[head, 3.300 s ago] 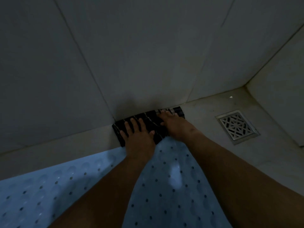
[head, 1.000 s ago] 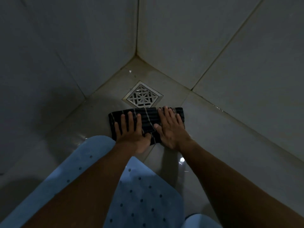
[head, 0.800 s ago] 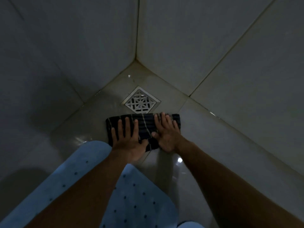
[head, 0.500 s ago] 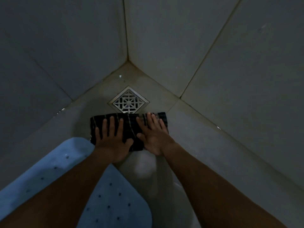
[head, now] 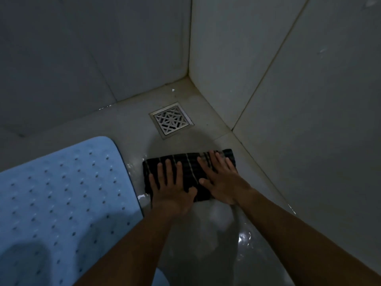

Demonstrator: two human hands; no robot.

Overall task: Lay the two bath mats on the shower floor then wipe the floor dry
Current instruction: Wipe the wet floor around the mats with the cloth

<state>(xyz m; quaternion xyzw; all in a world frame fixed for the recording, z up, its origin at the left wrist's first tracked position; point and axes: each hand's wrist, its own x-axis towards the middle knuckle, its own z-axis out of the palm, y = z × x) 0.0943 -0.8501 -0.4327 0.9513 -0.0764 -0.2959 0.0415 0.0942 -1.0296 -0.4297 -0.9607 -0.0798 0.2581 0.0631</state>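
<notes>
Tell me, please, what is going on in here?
A person is wiping the wet shower floor. The left hand and the right hand press flat on a folded dark striped cloth, just short of the square metal drain in the corner. A light blue perforated bath mat already lies to the left. Patches of water glint nearer the person.

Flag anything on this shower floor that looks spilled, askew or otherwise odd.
Nothing looks damaged or askew. Water glints on the floor by the right wall and along the edge of the blue bath mat, beside the striped cloth that the left hand and right hand press flat. A white speck lies beyond the drain.
</notes>
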